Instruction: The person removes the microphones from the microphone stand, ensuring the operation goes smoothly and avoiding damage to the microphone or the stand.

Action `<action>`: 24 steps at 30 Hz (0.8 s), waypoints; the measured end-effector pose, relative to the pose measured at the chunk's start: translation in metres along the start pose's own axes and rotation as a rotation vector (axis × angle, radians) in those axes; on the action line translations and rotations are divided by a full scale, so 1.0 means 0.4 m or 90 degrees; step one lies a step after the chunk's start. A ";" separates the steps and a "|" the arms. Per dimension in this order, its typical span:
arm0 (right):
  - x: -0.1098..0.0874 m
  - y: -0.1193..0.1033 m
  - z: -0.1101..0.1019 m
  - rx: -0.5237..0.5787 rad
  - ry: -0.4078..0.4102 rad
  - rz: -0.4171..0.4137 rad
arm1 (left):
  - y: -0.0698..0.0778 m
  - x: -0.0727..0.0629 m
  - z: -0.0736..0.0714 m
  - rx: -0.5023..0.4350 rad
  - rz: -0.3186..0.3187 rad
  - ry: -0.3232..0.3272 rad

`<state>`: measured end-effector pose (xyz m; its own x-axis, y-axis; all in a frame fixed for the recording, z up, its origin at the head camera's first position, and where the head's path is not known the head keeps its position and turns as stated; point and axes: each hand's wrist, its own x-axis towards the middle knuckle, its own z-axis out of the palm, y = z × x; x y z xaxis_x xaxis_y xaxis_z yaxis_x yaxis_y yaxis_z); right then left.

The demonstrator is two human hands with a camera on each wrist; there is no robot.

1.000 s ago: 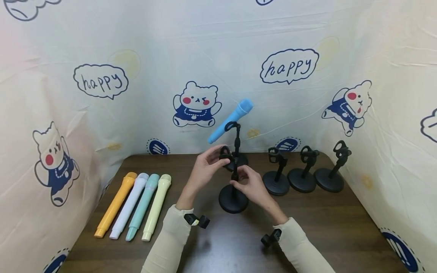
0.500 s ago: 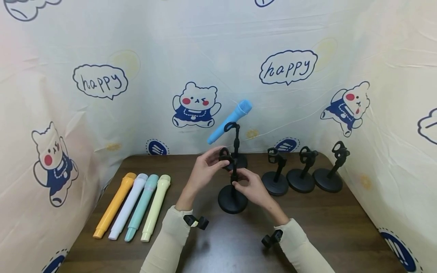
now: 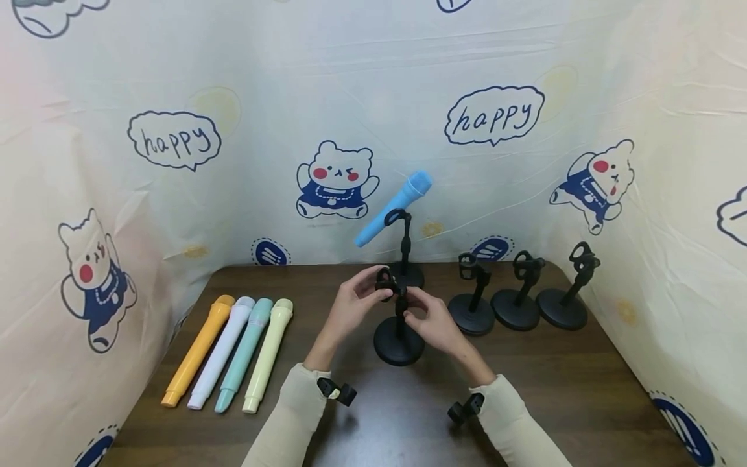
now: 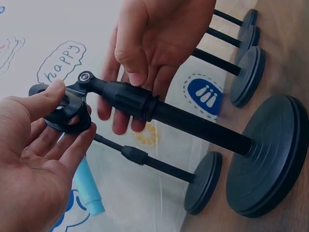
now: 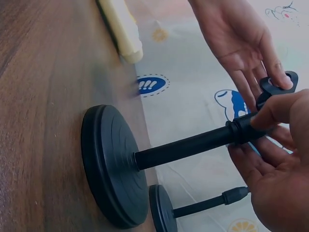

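A black microphone stand (image 3: 399, 344) stands upright on its round base at the middle of the table. My left hand (image 3: 350, 308) pinches the ring-shaped clip (image 4: 72, 113) at its top between thumb and fingers. Just below, my right hand (image 3: 434, 321) holds the thick collar (image 4: 128, 99) on the pole, thumb on the near side and fingers behind. Right behind it is another black stand (image 3: 406, 243) with a blue microphone (image 3: 393, 209) slanting in its clip. Part of that rear stand's base is hidden by the front stand and my hands.
Several toy microphones lie side by side at left: orange (image 3: 197, 350), lavender (image 3: 220, 353), teal (image 3: 243, 355) and pale yellow (image 3: 267, 355). Three more black stands (image 3: 471, 314) are lined up at right. A printed cloth (image 3: 268, 188) hangs behind the wooden table (image 3: 385, 421).
The clip and upper part of the front stand have come down toward the collar, and my left hand has lowered with them. My right hand stays at the collar; the base has not moved.
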<state>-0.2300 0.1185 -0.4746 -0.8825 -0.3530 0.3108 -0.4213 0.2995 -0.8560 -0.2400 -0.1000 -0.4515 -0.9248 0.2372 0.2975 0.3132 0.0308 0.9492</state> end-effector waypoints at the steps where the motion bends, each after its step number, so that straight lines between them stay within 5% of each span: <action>1: -0.001 0.000 0.000 0.005 0.000 -0.001 | 0.001 -0.001 0.000 0.000 -0.002 0.001; 11: 0.008 0.003 0.033 -0.061 0.089 0.042 | 0.004 -0.004 -0.001 0.014 0.009 0.005; 15: 0.009 0.005 0.036 -0.055 0.073 0.067 | 0.005 -0.005 -0.001 0.018 0.005 0.005; 24: 0.000 0.009 0.011 -0.002 0.019 -0.018 | 0.007 -0.004 0.001 0.011 0.001 0.008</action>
<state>-0.2306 0.1159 -0.4797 -0.8757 -0.3356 0.3472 -0.4471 0.2919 -0.8455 -0.2376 -0.0998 -0.4493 -0.9267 0.2253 0.3008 0.3188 0.0472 0.9467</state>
